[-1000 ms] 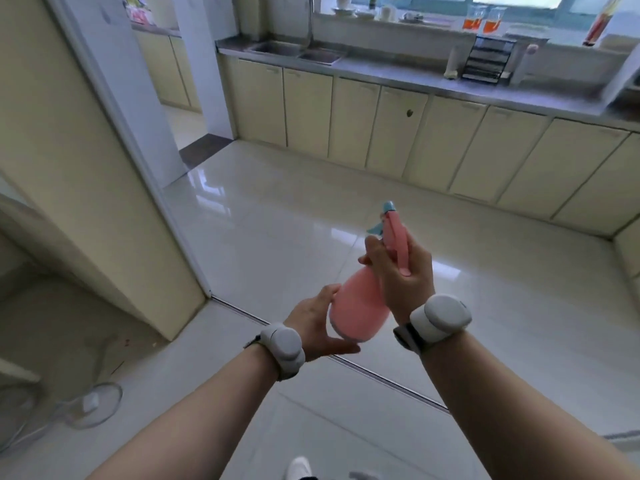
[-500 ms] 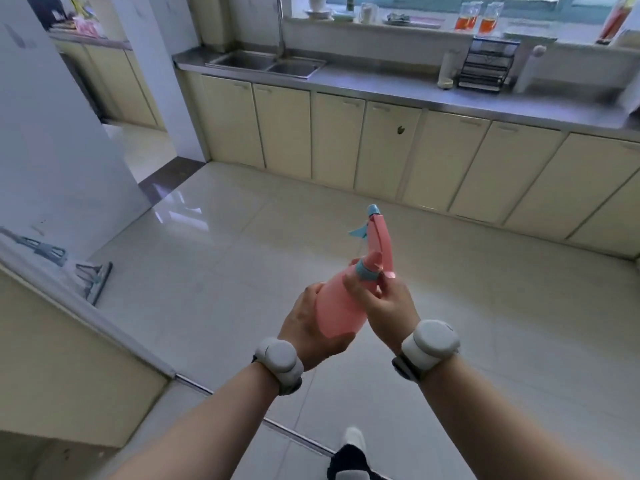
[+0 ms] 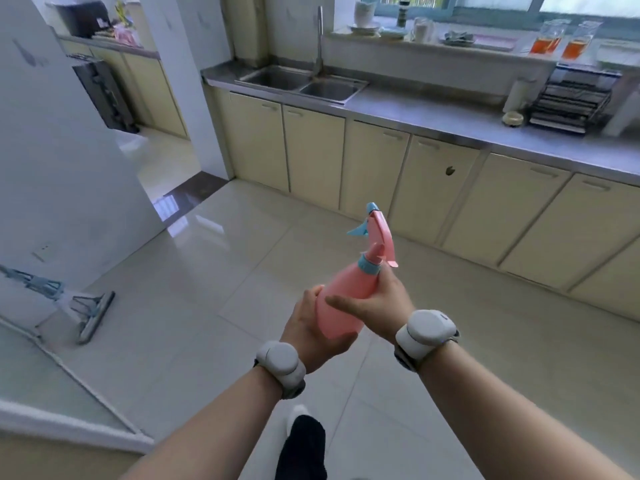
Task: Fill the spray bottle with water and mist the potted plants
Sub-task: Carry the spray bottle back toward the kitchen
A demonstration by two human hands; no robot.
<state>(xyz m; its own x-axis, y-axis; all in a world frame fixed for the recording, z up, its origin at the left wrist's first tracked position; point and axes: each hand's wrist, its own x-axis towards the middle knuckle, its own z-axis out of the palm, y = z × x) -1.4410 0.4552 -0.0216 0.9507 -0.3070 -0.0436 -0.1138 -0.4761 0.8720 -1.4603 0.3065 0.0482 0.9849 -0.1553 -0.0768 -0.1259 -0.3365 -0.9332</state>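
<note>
A pink spray bottle (image 3: 346,292) with a blue collar and blue nozzle tip is held tilted in front of me, its spray head pointing up and away. My left hand (image 3: 308,327) cups the bottle's base from below. My right hand (image 3: 381,303) wraps the bottle's upper body just under the collar, its index finger stretched across the pink body. A steel double sink (image 3: 304,83) with a tall tap (image 3: 320,36) sits in the counter at the far left. No potted plants are in view.
Cream cabinets (image 3: 381,168) run under the steel counter (image 3: 450,116), which carries a black dish rack (image 3: 571,102). The window ledge holds two jars of amber liquid (image 3: 561,43). A mop (image 3: 86,313) lies on the glossy tiled floor at left beside a white wall. A doorway opens at far left.
I have walked through the doorway into the kitchen; the sink and counter are closer. My right hand slid from the spray head down to the bottle's neck, and my left hand closed under its base.
</note>
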